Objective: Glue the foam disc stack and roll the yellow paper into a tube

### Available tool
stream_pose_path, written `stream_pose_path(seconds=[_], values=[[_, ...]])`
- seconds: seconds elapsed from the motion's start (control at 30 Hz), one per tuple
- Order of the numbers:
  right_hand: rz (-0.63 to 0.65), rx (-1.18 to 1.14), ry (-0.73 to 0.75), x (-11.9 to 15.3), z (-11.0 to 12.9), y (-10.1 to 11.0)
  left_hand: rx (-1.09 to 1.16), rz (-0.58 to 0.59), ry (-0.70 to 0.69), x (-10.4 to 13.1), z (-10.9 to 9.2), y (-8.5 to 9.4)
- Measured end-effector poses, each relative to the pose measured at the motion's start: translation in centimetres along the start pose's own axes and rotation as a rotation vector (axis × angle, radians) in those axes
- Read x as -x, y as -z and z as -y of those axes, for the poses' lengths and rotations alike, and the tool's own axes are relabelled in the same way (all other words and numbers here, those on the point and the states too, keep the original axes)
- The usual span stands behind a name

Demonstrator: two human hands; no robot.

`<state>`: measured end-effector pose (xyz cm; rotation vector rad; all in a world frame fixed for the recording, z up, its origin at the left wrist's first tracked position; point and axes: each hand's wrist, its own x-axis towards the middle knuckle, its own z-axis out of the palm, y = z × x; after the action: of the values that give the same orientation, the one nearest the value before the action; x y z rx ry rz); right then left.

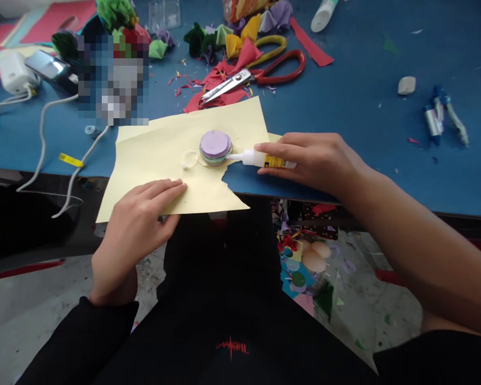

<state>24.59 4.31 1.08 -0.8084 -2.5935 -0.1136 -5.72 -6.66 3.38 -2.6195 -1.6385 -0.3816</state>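
A cream paper sheet (pixel 156 155) with a torn lower right edge lies at the table's front edge, partly overhanging it. On it sits a round stack of paper discs (pixel 215 144), lilac on top, beside a small pale ring (pixel 189 159). My right hand (pixel 312 160) is closed around a white glue bottle (pixel 254 158) with a yellow label, its nozzle pointing left at the stack's lower right side. My left hand (pixel 144 214) rests on the sheet's lower left edge, fingers over the paper and thumb below the edge.
Red-handled scissors (pixel 280 69) lie on red scraps (pixel 220 80) behind the sheet. Crumpled paper flowers (pixel 202 41) stand at the back. Chargers (pixel 16 72) and white cables (pixel 43 133) are at left. A whitish lump (pixel 406 85) and blue-white pieces (pixel 435 120) lie at right.
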Motion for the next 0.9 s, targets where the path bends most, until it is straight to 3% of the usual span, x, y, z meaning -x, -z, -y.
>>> stream_pose_path(seconds=[0.53,0.77,0.9], values=[[-0.019,0.01,-0.191,-0.2,0.0,0.3,0.048,0.036,0.021,0.2,0.4,0.1],[-0.06,-0.088,-0.178,-0.1,-0.1,0.7,0.041,0.033,0.024,0.7,3.4,0.0],[0.014,-0.073,-0.101,-0.7,0.3,1.4,-0.041,-0.007,0.118,0.8,5.4,-0.3]])
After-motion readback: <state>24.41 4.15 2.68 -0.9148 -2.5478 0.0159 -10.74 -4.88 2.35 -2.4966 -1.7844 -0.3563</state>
